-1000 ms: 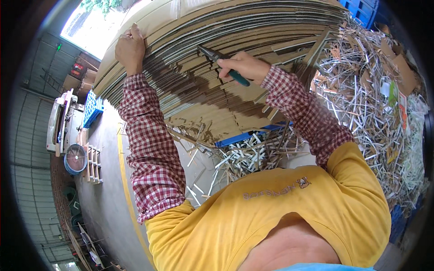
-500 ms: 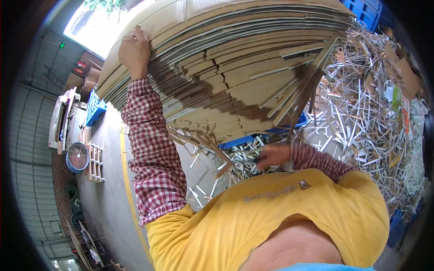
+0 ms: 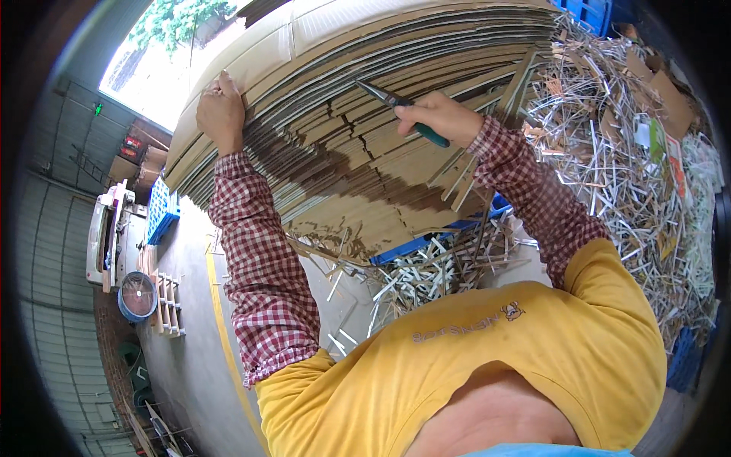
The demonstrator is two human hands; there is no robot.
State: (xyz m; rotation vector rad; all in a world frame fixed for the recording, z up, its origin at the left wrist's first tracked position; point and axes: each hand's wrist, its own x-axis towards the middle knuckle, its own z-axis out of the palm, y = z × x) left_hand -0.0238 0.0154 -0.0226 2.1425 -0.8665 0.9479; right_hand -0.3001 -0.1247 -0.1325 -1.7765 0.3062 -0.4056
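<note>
We judge we're working along the layered edges of the brown flat cardboard stack (image 3: 381, 171) ahead. Hands apart: left hand (image 3: 221, 114) curled at its upper left edge, grip unclear; right hand (image 3: 442, 119) clamped on green-handled metal pliers (image 3: 387, 98). Next calls for precise tip placement.

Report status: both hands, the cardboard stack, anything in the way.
Left hand curled shut at left edge of cardboard stack. Right hand gripping green-handled pliers, tips near stack's face. Loose strips heaped below stack, apart from both hands.
</note>
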